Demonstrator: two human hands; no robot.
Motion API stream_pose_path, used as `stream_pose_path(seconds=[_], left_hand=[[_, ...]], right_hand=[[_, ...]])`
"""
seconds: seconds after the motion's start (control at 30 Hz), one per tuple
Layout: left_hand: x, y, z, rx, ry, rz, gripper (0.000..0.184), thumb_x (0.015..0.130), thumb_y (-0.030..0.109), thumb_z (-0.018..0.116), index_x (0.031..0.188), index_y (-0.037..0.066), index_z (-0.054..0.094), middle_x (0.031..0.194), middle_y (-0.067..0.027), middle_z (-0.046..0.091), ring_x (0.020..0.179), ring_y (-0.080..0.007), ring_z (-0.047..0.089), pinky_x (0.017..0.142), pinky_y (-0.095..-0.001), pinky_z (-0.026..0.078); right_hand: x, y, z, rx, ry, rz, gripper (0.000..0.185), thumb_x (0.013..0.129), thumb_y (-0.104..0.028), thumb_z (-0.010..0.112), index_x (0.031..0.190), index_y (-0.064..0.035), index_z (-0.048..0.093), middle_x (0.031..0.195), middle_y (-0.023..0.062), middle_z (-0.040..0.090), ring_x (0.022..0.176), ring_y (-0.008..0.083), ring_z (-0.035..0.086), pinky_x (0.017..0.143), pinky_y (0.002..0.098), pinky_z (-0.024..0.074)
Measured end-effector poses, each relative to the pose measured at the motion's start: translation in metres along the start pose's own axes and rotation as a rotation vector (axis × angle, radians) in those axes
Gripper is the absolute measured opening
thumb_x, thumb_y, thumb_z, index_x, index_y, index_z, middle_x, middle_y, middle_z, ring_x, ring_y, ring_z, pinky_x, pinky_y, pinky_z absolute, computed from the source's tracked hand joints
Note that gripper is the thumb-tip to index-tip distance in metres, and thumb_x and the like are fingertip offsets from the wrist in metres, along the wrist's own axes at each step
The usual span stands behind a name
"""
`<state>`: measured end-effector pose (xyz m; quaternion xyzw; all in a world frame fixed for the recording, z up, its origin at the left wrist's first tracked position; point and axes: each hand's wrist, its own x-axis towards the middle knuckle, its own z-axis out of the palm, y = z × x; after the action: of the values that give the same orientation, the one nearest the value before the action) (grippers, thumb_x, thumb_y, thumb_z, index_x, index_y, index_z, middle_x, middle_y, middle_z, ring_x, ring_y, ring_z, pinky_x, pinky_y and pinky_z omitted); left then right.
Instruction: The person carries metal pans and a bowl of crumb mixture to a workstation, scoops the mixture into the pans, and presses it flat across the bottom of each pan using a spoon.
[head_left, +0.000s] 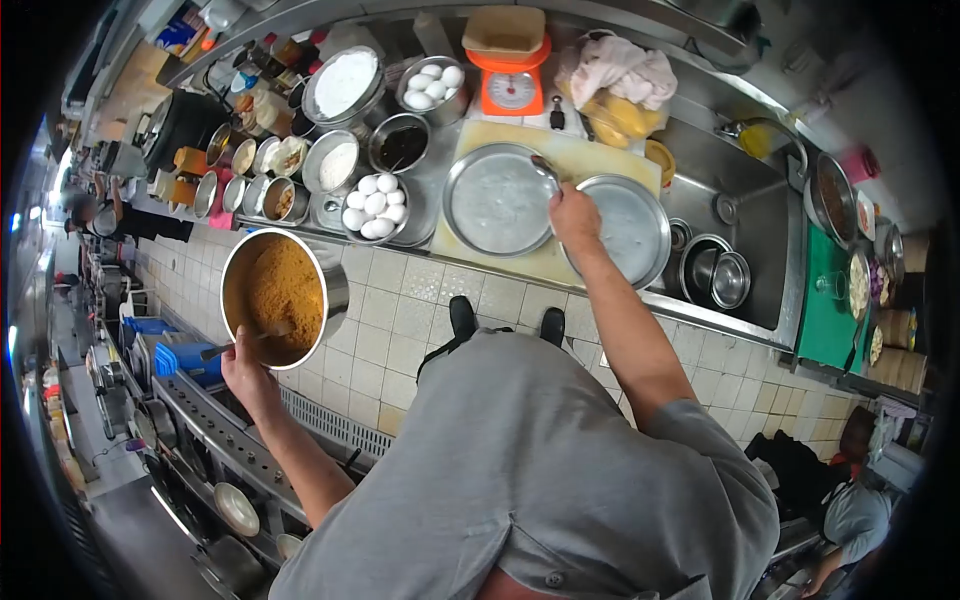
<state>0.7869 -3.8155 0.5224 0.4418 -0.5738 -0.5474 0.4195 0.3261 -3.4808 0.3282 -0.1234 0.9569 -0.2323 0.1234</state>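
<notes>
On the left, my left hand (250,380) is closed on the rim of a deep metal pot (333,290), which is held over the floor. Orange-brown crumbly food (285,285) fills its bottom. A fork-like utensil (272,332) lies in the pot, its handle passing by my fingers. My right hand (577,217) is closed over the counter, between two round metal trays. A slim metal utensil with a brown end (546,172) sticks out of it; its kind is unclear. The left tray (500,200) and right tray (628,232) rest on a yellowish cutting board (470,243).
An orange kitchen scale (512,88) stands behind the board. Bowls of eggs (376,207), white powder (343,85) and dark liquid (403,145) crowd the counter's left. A sink (755,190) holding metal bowls lies right. Another person (858,515) is at lower right.
</notes>
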Motion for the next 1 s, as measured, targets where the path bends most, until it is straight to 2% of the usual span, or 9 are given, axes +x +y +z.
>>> stream_pose_path(seconds=[0.2,0.23,0.37,0.47,0.53,0.7,0.8,0.87,1.0], left_hand=[[0.053,-0.007,0.022,-0.046,-0.081,-0.027,0.019,0.105,0.015,0.068,0.111,-0.003,0.066,0.105,-0.0088,0.073,0.09,-0.0137,0.068,0.082,-0.0291,0.056],[0.062,-0.007,0.029,-0.068,-0.135,-0.02,0.018,0.106,0.015,0.067,0.11,-0.002,0.067,0.103,-0.0079,0.073,0.089,-0.0127,0.067,0.081,-0.0285,0.055],[0.085,0.006,0.074,-0.086,-0.281,-0.012,0.013,0.106,0.013,0.066,0.108,0.0,0.068,0.099,-0.006,0.072,0.087,-0.0107,0.065,0.081,-0.0269,0.053],[0.097,-0.003,0.099,-0.095,-0.364,-0.016,0.012,0.106,0.013,0.067,0.107,0.0,0.068,0.101,-0.006,0.073,0.087,-0.0103,0.065,0.082,-0.0267,0.053],[0.095,-0.002,0.117,-0.14,-0.346,-0.008,0.011,0.106,0.011,0.067,0.107,0.0,0.068,0.101,-0.0065,0.073,0.088,-0.011,0.066,0.082,-0.0272,0.054],[0.065,0.002,0.148,-0.138,-0.251,-0.009,0.013,0.105,0.012,0.068,0.109,-0.001,0.067,0.102,-0.008,0.073,0.089,-0.013,0.068,0.083,-0.0288,0.054],[0.054,-0.002,0.145,-0.071,-0.197,-0.047,0.018,0.104,0.014,0.07,0.112,-0.002,0.066,0.105,-0.0093,0.073,0.091,-0.0146,0.069,0.083,-0.0306,0.056],[0.048,-0.003,0.147,-0.053,-0.225,0.023,0.02,0.105,0.015,0.069,0.113,-0.003,0.065,0.107,-0.0101,0.073,0.092,-0.0163,0.07,0.08,-0.0315,0.057],[0.044,0.001,0.148,-0.057,-0.234,0.017,0.021,0.105,0.017,0.068,0.112,-0.003,0.064,0.107,-0.0125,0.073,0.094,-0.0179,0.071,0.082,-0.0318,0.059]], right_hand=[[-0.014,-0.005,-0.008,0.037,0.008,-0.013,0.047,0.099,-0.046,0.063,0.125,-0.0073,0.069,0.108,0.0232,0.075,0.105,0.043,0.071,0.089,0.0539,0.0564],[-0.02,-0.004,-0.006,0.024,0.115,-0.072,0.053,0.098,-0.052,0.064,0.128,-0.0081,0.068,0.106,0.0238,0.074,0.104,0.0434,0.071,0.089,0.0532,0.056],[-0.04,-0.014,-0.015,-0.016,0.144,0.018,0.051,0.096,-0.044,0.068,0.132,-0.0082,0.067,0.103,0.0217,0.075,0.1,0.0406,0.073,0.086,0.0516,0.0562],[-0.044,-0.017,-0.012,0.03,0.083,0.054,0.042,0.097,-0.042,0.064,0.124,-0.0093,0.067,0.105,0.0198,0.075,0.101,0.0415,0.072,0.086,0.0541,0.057],[-0.039,-0.024,-0.014,-0.01,0.017,0.095,0.037,0.097,-0.038,0.063,0.119,-0.0087,0.067,0.104,0.0179,0.075,0.101,0.0407,0.072,0.086,0.0547,0.0575],[-0.027,-0.018,-0.012,-0.032,-0.016,0.041,0.037,0.1,-0.039,0.06,0.12,-0.0088,0.065,0.104,0.02,0.075,0.101,0.0415,0.072,0.086,0.0547,0.0577],[-0.029,-0.012,-0.012,0.024,-0.035,-0.039,0.044,0.101,-0.048,0.061,0.122,-0.0093,0.064,0.103,0.021,0.074,0.1,0.0414,0.072,0.085,0.0542,0.0576],[-0.023,-0.01,-0.016,0.037,-0.015,-0.038,0.047,0.1,-0.051,0.061,0.123,-0.0095,0.064,0.102,0.0212,0.074,0.099,0.0414,0.072,0.085,0.0542,0.0576],[-0.023,-0.003,-0.025,0.096,-0.028,-0.103,0.053,0.099,-0.056,0.062,0.127,-0.0117,0.064,0.11,0.0227,0.07,0.102,0.0416,0.072,0.088,0.0537,0.0573]])
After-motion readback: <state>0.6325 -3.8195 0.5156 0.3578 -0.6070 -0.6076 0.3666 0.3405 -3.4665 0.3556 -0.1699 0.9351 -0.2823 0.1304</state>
